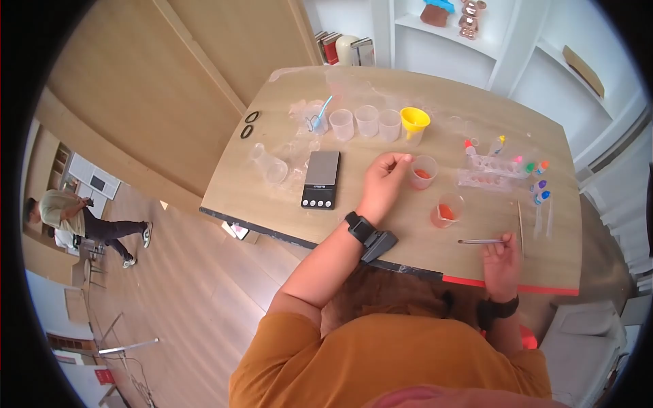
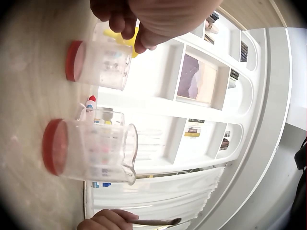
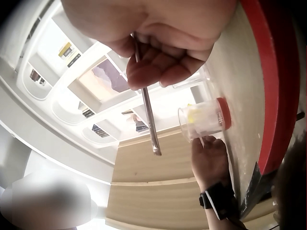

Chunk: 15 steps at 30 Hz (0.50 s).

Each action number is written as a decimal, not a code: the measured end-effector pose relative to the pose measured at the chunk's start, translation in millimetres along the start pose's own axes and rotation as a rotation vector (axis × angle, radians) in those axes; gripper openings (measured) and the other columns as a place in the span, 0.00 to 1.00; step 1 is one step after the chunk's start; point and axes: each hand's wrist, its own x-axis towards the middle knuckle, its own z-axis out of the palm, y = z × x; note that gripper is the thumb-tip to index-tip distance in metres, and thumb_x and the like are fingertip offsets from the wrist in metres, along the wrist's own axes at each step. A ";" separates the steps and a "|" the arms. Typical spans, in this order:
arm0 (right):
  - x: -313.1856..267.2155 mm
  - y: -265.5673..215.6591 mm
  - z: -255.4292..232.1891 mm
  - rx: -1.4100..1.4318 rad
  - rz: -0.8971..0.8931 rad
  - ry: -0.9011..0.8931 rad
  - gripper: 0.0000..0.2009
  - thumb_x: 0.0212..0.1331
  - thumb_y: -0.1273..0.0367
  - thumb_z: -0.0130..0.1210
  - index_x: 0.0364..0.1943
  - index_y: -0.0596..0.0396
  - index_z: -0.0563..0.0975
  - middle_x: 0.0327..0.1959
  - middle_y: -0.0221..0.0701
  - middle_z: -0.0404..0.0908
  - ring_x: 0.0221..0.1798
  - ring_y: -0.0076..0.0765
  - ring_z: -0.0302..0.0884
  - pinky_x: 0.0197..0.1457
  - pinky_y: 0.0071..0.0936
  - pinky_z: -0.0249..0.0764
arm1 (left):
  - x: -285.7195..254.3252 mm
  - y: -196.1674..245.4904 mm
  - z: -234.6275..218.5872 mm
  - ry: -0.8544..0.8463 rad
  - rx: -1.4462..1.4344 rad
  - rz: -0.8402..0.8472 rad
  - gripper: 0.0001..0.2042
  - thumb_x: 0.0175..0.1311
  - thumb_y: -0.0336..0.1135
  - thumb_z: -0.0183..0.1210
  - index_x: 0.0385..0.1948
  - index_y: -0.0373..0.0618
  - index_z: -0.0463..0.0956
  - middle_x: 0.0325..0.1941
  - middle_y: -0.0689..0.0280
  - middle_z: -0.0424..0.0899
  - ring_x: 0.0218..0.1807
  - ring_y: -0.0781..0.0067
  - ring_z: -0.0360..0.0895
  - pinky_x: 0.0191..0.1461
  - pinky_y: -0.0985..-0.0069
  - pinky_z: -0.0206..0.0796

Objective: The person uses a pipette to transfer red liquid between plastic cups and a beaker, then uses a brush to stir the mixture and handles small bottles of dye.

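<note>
My left hand [image 1: 384,183] pinches at the left rim of a clear plastic cup [image 1: 423,173] that stands upright on the table with red-orange liquid in its bottom. Nearer to me is a second cup, a spouted measuring beaker [image 1: 447,211], also with a shallow layer of red liquid. Seen from the left wrist, the fingertips [image 2: 140,45] overlap the edge of the farther cup [image 2: 103,64]. My right hand [image 1: 502,268] holds a slim paintbrush [image 3: 150,120] by its handle, above the table's front edge. The brush lies roughly level, its dark bristles pointing left.
A black digital scale [image 1: 320,180] lies left of my left hand, beside a clear flask [image 1: 269,165]. Behind are several empty cups [image 1: 367,121] and a yellow funnel [image 1: 415,120]. To the right stand a test tube rack [image 1: 493,170] and colored dropper bottles [image 1: 541,197]. Another person [image 1: 68,211] is far left.
</note>
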 end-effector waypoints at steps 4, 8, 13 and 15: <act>1.6 -2.3 -1.9 0.012 0.021 0.023 0.12 0.85 0.60 0.47 0.44 0.48 0.77 0.30 0.21 0.72 0.34 0.21 0.64 0.46 0.29 0.63 | 1.0 -1.6 -0.4 0.049 0.050 0.031 0.11 0.78 0.40 0.65 0.41 0.41 0.84 0.35 0.76 0.83 0.35 0.89 0.71 0.38 0.83 0.64; 2.5 -1.5 -0.5 -0.004 0.004 0.013 0.12 0.85 0.60 0.47 0.43 0.48 0.77 0.30 0.20 0.70 0.33 0.20 0.62 0.46 0.28 0.62 | 3.5 -0.9 -7.0 0.082 0.078 -0.006 0.14 0.79 0.44 0.63 0.38 0.43 0.83 0.33 0.76 0.81 0.32 0.89 0.69 0.35 0.84 0.62; 2.4 -2.3 1.6 0.001 0.005 0.009 0.12 0.85 0.60 0.46 0.44 0.49 0.77 0.30 0.21 0.70 0.31 0.20 0.62 0.45 0.26 0.63 | 4.6 -3.5 -7.3 0.087 0.015 -0.073 0.15 0.83 0.48 0.57 0.38 0.47 0.82 0.32 0.77 0.77 0.32 0.88 0.69 0.36 0.84 0.63; 1.4 -1.6 1.7 -0.001 0.003 0.016 0.12 0.85 0.60 0.46 0.44 0.49 0.77 0.30 0.21 0.70 0.30 0.20 0.61 0.45 0.26 0.63 | 4.5 -5.7 -6.5 0.074 0.004 -0.052 0.14 0.83 0.46 0.57 0.40 0.47 0.82 0.34 0.76 0.79 0.34 0.88 0.70 0.37 0.84 0.64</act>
